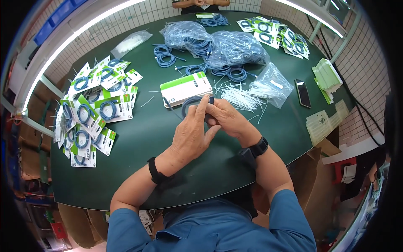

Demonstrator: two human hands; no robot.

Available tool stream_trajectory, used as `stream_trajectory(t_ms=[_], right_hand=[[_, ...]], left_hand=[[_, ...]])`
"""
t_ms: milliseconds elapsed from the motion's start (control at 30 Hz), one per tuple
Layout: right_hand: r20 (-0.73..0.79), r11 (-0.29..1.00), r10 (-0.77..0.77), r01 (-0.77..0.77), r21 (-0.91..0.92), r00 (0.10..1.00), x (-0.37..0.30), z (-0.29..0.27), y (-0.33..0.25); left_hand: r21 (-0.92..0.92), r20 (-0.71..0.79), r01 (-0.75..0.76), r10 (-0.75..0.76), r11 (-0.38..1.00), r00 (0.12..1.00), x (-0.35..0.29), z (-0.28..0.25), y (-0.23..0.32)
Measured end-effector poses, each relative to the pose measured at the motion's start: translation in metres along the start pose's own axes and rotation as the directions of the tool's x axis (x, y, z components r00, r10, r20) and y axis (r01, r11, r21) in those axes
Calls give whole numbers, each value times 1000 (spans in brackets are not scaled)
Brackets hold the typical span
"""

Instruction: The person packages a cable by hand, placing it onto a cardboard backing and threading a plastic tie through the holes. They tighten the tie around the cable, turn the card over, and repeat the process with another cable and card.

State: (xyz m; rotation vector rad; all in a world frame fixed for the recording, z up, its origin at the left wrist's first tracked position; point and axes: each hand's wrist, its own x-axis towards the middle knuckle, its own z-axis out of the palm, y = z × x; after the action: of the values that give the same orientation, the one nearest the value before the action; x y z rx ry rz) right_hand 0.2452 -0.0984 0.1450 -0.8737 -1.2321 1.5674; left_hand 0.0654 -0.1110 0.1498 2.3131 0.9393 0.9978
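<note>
A coiled blue-grey cable [189, 102] is between my two hands above the middle of the table. My left hand [188, 133] grips the coil from its near side, the index finger lying along it and the thumb pointing right. With bent fingers, my right hand [230, 119] pinches the cable at a dark end by the coil's right side. Part of the coil and some fingertips are hidden behind the hands. Just beyond the coil lies a stack of white and green cards [184, 87]. White cable ties [239, 97] are strewn right of the stack.
Carded cable coils are heaped at left [86, 113] and far right [275, 33]. Plastic bags of blue cables [237, 48] fill the far middle. A bag of ties [273, 86], a phone [302, 93] and green-white cards [326, 77] lie at right. Another person's hands [201, 3] are at the far edge.
</note>
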Motion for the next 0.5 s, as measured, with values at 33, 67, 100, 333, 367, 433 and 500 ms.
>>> stream_trajectory(t_ms=[33,67,100,333,367,433,500], right_hand=[[-6,1000,3,-3,-4,1000,2,-2,0],[-30,1000,11,-11,0,999,5,-4,1],[-54,1000,21,-21,5,998,8,-6,3],[-216,1000,17,-15,15,976,27,-10,8],[-189,996,34,-18,87,981,28,-14,10],[-165,986,54,-26,164,985,29,-18,11],[-147,979,59,-28,201,987,28,-21,11]], left_hand=[[19,-21,-38,38,999,999,3,0,-2],[39,-41,-73,75,997,996,6,1,-6],[58,-58,-107,111,993,992,8,2,-9],[70,-92,-287,293,955,952,10,0,-60],[53,-132,-347,351,937,927,14,1,-64],[29,-128,-352,353,935,927,17,3,-67],[-7,-134,-373,369,928,920,21,2,-68]])
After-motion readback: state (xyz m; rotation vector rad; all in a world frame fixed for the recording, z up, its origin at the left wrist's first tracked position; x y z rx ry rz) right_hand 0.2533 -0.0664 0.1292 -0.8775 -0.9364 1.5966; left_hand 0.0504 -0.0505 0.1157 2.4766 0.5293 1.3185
